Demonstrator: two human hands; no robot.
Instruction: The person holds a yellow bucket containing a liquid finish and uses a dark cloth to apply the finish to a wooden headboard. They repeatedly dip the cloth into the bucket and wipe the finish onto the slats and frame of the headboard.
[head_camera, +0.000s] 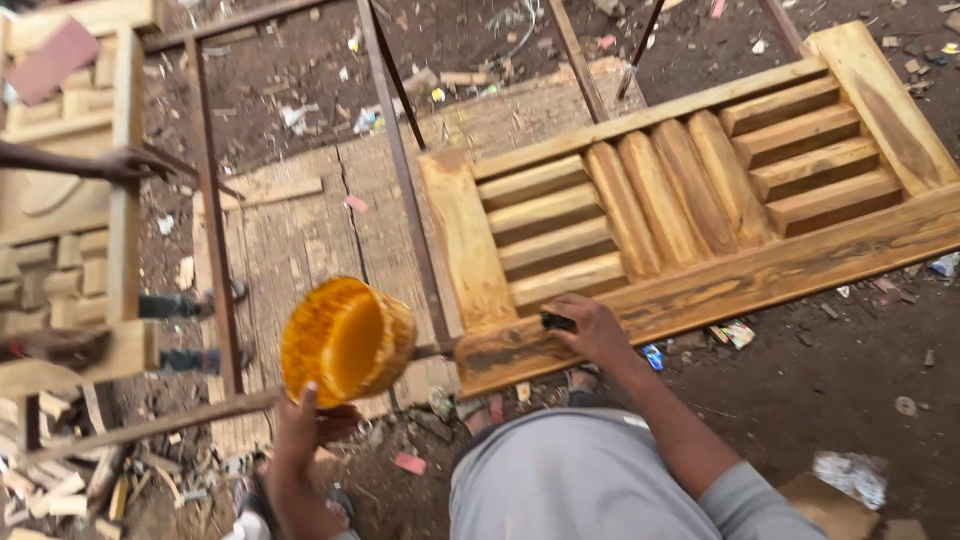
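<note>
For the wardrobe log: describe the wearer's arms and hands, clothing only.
Both hands are bare, no gloves, rings or watch visible. The right hand leads up a bare forearm to a grey sleeve near the elbow. The left hand and forearm show no sleeve in view.

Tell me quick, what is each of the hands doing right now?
Left hand: closed around the base of a yellow tub, held tilted.
Right hand: closed on a small dark object, pressed to the wooden door panel.
</note>
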